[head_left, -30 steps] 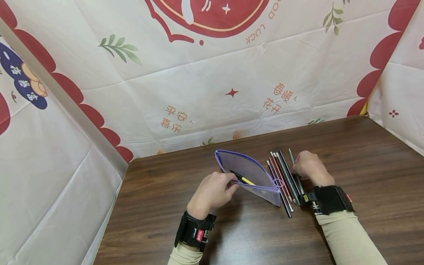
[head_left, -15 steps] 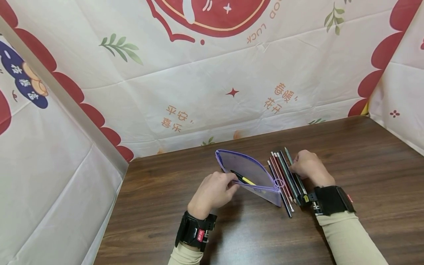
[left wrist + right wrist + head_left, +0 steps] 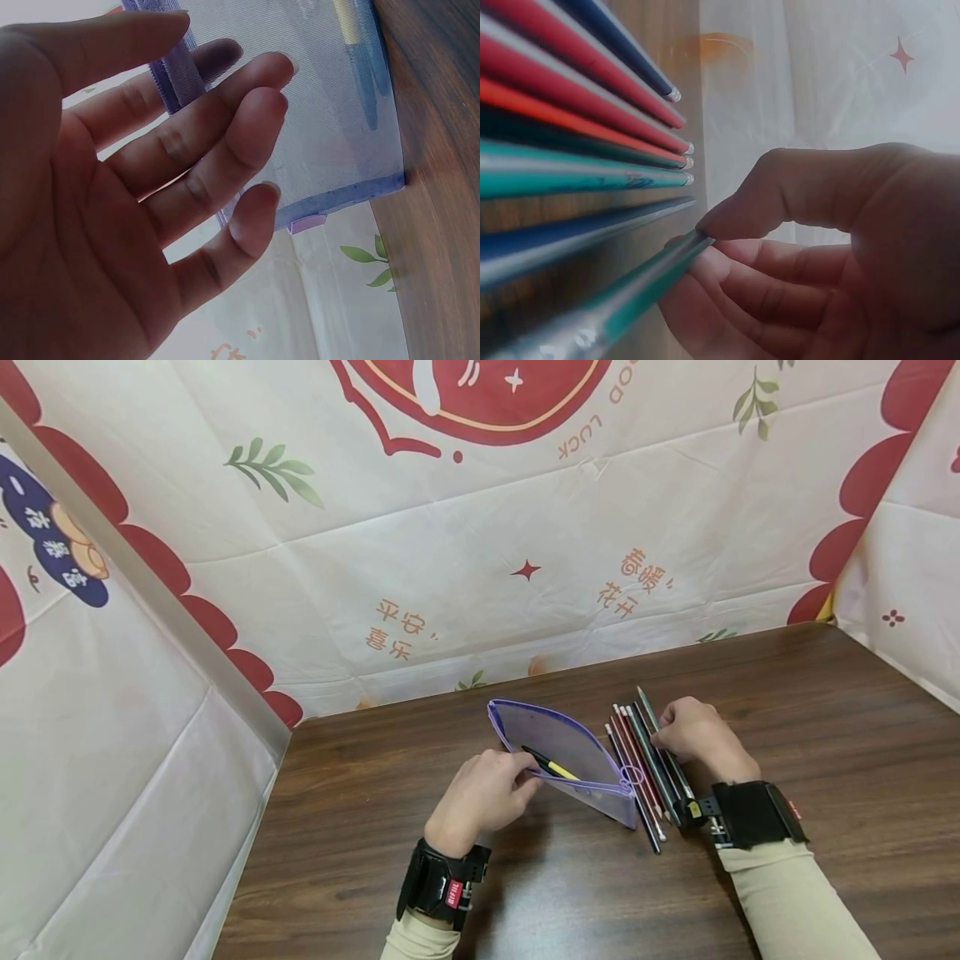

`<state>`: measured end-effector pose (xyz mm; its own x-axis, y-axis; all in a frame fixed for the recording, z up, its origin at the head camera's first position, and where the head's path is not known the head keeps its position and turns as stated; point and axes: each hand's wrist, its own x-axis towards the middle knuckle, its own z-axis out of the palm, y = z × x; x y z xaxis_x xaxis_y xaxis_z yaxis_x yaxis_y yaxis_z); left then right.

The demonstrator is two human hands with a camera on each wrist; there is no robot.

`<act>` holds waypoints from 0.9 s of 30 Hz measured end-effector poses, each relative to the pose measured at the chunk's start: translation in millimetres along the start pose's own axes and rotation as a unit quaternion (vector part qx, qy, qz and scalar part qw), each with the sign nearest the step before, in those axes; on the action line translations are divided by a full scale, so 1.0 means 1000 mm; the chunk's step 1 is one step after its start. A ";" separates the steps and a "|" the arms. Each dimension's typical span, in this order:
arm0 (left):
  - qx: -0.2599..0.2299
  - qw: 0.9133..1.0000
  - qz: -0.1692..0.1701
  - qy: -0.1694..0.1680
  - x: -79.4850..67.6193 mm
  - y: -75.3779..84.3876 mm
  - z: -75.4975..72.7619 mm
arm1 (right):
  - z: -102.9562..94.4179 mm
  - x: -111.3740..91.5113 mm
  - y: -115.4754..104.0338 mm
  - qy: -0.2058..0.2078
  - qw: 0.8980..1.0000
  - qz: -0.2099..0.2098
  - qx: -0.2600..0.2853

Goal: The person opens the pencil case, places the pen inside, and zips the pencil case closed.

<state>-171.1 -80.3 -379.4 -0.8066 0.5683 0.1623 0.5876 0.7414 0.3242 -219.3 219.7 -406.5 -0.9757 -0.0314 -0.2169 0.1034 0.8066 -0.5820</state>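
My left hand [image 3: 480,795] pinches the near zip edge of a purple mesh zip pouch [image 3: 558,735], whose mouth gapes open. Inside the pouch lies a black-and-yellow pen [image 3: 551,763]. In the left wrist view, thumb and index finger grip the purple zip band [image 3: 178,71], while the other fingers stay loose. My right hand [image 3: 701,737] pinches a green pencil [image 3: 649,289] between thumb and fingers, its pointed end away from me. Beside it lies a row of pencils [image 3: 577,171] in red, green and dark blue, partly covered by the pouch's right corner.
A brown wood-grain table [image 3: 337,860] lies under everything. Printed white cloth [image 3: 465,543] hangs behind it and at both sides. The row of pencils sits between the pouch and my right hand.
The green pencil in my right hand has shifted left, its far tip swinging toward the row of pencils. My left hand and the pouch have stayed in place.
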 end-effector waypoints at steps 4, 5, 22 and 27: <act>0.000 1.000 0.000 -0.001 0.000 0.000 0.000 | -0.001 -0.001 -0.001 0.003 1.000 -0.010 0.003; 0.000 1.000 0.000 -0.001 0.000 0.000 0.000 | -0.001 -0.001 -0.002 0.003 1.000 -0.011 0.003; 0.000 1.000 0.004 0.001 0.000 0.000 0.000 | -0.002 -0.004 -0.008 0.025 0.999 -0.036 -0.005; 0.001 1.000 0.005 0.001 0.000 0.000 0.000 | -0.003 -0.003 -0.010 0.030 0.999 -0.040 -0.009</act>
<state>-170.8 -79.8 -379.7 -0.8003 0.5757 0.1674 0.5964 0.7358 0.3207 -217.6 214.1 -397.4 -0.9906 -0.0619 -0.1224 0.0208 0.8139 -0.5806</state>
